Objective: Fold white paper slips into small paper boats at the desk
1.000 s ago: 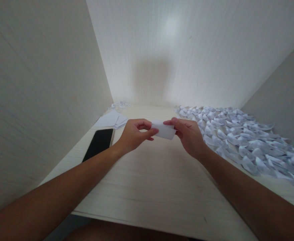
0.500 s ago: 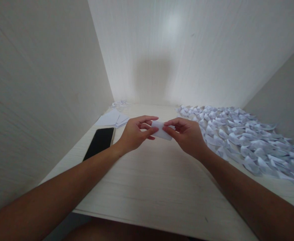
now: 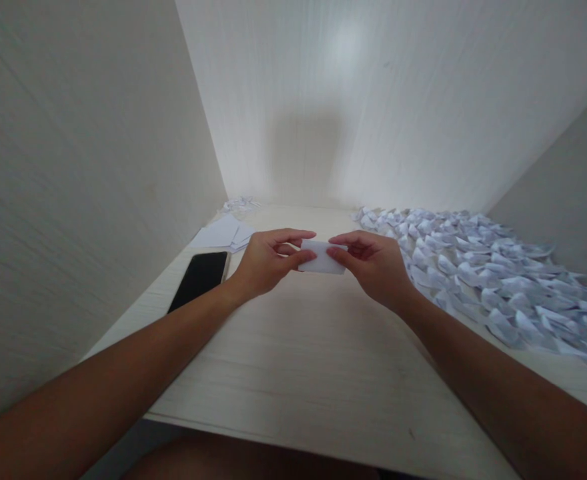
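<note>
A small white piece of paper (image 3: 322, 259), roughly rectangular, is held up above the table between both hands. My left hand (image 3: 278, 260) pinches its left end, thumb on the near face. At the other end, my right hand (image 3: 371, 263) grips the paper with its thumb in front and fingers behind. The fingertips behind the sheet are partly hidden. Whether the paper is folded cannot be made out clearly.
Many folded white paper pieces (image 3: 478, 267) cover the table's right side. On the left lie a phone (image 3: 201, 279), a stack of white sheets (image 3: 217, 233) and a small heap of paper bits (image 3: 242, 205). Pale walls enclose the table (image 3: 293, 373).
The paper has turned from a slant to nearly level and faces me more squarely. My right hand has shifted slightly; its fingertips have moved a little apart from the left hand's.
</note>
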Tool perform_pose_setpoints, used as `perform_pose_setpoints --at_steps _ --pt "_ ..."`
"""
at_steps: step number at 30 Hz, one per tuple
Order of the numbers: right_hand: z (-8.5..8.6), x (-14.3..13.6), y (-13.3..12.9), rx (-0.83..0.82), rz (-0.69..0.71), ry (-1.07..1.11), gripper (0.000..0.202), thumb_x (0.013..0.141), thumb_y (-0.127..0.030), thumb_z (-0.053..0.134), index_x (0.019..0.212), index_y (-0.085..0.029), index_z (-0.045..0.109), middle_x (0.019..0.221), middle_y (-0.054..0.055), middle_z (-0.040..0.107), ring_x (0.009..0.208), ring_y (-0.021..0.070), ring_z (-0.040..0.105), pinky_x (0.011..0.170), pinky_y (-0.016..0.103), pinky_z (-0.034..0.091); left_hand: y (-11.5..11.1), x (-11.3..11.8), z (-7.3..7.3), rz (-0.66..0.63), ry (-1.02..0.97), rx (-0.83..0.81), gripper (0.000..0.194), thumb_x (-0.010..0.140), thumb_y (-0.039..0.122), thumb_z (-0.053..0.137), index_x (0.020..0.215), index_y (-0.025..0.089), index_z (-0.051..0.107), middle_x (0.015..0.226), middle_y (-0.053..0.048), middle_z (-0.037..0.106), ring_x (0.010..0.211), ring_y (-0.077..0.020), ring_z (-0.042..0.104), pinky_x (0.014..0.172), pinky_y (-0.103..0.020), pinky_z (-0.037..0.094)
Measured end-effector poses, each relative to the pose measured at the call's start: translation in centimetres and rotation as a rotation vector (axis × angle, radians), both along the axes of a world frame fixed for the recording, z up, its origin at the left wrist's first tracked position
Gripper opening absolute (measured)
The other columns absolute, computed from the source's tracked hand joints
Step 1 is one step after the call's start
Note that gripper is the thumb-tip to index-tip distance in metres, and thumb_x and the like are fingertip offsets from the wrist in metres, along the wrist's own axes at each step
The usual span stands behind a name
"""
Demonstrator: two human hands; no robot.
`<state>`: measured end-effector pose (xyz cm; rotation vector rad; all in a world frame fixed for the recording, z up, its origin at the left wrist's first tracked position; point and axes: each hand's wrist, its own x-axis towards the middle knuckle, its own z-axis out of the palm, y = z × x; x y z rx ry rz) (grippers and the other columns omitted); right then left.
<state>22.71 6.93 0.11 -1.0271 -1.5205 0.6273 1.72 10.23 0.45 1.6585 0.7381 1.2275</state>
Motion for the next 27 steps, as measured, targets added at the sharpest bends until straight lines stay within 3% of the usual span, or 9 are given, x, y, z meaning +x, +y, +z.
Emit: perform_pose_setpoints --at_steps 6,14,27 --pt "-0.08 0.2 0.25 -0.085 0.083 0.109 0.028 0.073 -0.042 0.089 0.088 -0.021 0.08 0.078 0.005 0.078 0.066 0.0166 0.068 0.059 0.03 0.055 0.2 -0.28 -0.01 -0.016 0.006 0.016 0.04 0.068 0.031 0.092 0.104 0.015 0.084 0.075 -0.004 0.077 0.059 -0.0137 0.072 0.058 -0.024 0.065" --pt "-0.26 0.13 0.2 -0.094 0.077 0.096 0.027 0.073 -0.043 0.088 0.086 -0.021 0.08 0.079 0.005 0.079 0.067 0.017 0.069 0.06 0.031 0.056 0.19 -0.3 -0.26 0.029 0.045 0.004 0.033 0.068 0.036 0.091 0.096 0.018 0.086 0.076 -0.007 0.08 0.066 -0.0201 0.076 0.063 -0.03 0.067" --pt "-0.66 0.08 0.15 -0.091 0.095 0.045 0.026 0.076 -0.042 0.085 0.089 -0.02 0.081 0.082 0.007 0.079 0.067 0.0171 0.069 0.06 0.031 0.054 0.34 -0.45 -0.43 0.026 0.079 0.02 0.033 0.068 0.036 0.091 0.095 0.018 0.085 0.077 -0.008 0.081 0.067 -0.0209 0.077 0.062 -0.029 0.065"
